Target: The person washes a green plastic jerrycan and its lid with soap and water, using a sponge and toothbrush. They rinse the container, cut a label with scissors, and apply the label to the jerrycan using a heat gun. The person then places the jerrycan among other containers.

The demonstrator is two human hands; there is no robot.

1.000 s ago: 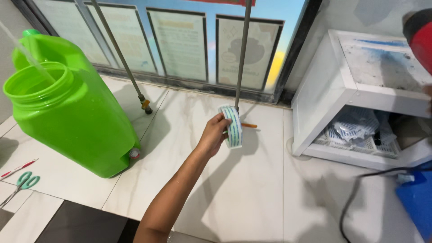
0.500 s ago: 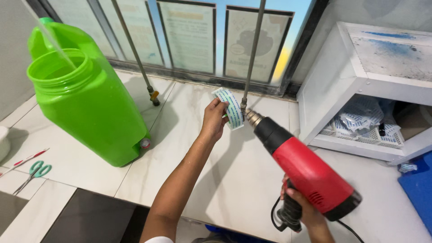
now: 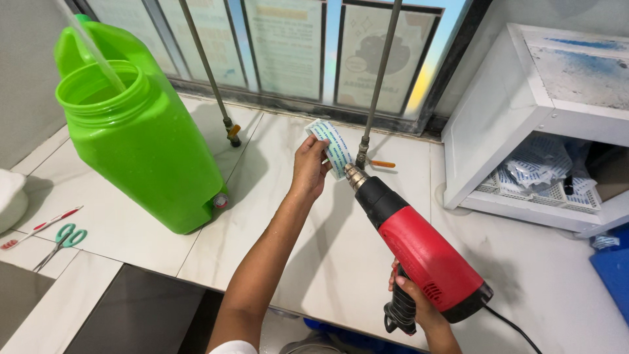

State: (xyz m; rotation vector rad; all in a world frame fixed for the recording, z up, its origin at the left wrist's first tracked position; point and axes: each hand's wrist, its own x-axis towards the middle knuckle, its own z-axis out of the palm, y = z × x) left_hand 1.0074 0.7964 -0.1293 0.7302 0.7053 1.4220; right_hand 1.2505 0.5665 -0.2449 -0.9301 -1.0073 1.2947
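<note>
Since the earlier frame the red heat gun [image 3: 419, 249], gripped at lower right by the right hand [image 3: 414, 303], has closed in, nozzle almost touching the label strip [image 3: 333, 147] the left hand [image 3: 310, 167] pinches at frame centre, keeping fingers clear of the heat.

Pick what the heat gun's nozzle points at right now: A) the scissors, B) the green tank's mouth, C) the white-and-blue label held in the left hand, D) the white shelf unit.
C: the red heat gun, gripped by the right hand, has its nozzle right beside the white-and-blue label that the left hand holds up.
</note>
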